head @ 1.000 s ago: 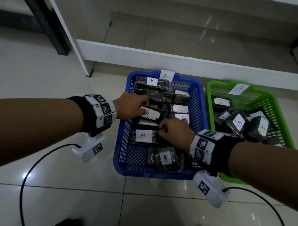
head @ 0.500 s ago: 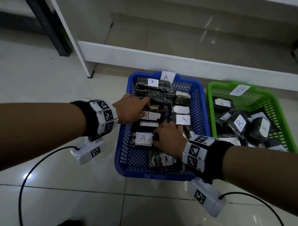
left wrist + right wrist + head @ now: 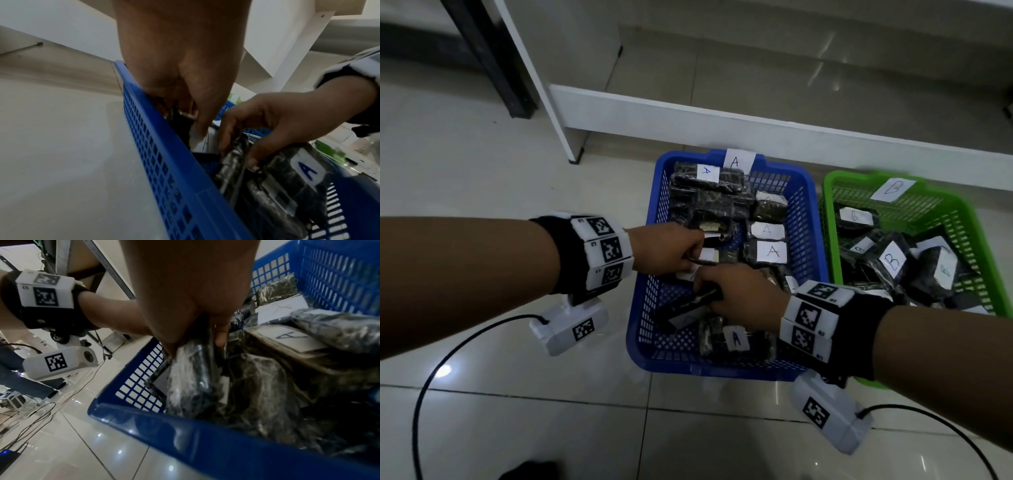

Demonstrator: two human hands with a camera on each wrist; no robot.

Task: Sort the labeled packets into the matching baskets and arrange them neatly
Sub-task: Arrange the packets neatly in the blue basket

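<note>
Fingers, right: the right hand (image 3: 743, 294) has its fingers (image 3: 221, 335) curled round one dark plastic-wrapped packet (image 3: 688, 305), holding it tilted over the near left part of the blue perforated plastic basket (image 3: 643, 308)
Fingers, left: the left hand (image 3: 664, 248) is clenched on the edge of another dark packet with a white paper label (image 3: 707, 255) in the middle of the same basket; what exactly its tips pinch is partly hidden
Packet in hand: it lies inside the blue basket, one end low near the left wall, the other end in the right hand's grasp
Handling, judged: light and somewhat stiff inside a glossy, crinkly wrap, so likely slippery; the wrap gives under the fingers
Where to hold: best across the narrow width near the middle, thumb on one face and fingers on the other, off the paper label, which could peel
Neighbours: an A-labelled packet (image 3: 736, 339) lies just beside it at the near wall; more A packets (image 3: 772, 251) are stacked toward the far side
In the way: the basket's left wall and the left hand, close above, leave little room to lay it flat
Beyond: a green perforated plastic basket (image 3: 962, 212) with B-labelled packets (image 3: 892, 260) stands just right, on the tiled floor (image 3: 482, 428)
</note>
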